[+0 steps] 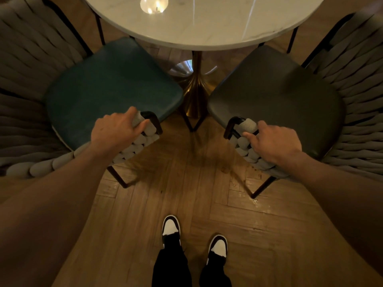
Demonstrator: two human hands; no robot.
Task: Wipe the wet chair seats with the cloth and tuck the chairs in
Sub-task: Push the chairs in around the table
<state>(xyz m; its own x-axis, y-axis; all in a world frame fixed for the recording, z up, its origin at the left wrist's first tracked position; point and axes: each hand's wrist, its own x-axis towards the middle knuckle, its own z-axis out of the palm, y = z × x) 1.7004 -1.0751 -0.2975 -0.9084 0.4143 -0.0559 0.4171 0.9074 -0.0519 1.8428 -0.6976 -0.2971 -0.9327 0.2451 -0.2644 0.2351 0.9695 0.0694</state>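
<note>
Meanwhile, beside the round table (207, 23), the left hand (116, 129) gripped the teal chair (112, 83), the right hand (273, 141) the dark chair (275, 92); chair backs ran out of frame.

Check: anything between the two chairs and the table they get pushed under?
Nothing visible. Left hand grips the teal chair, right hand the dark chair; only the table pedestal stands between the seats.
</note>
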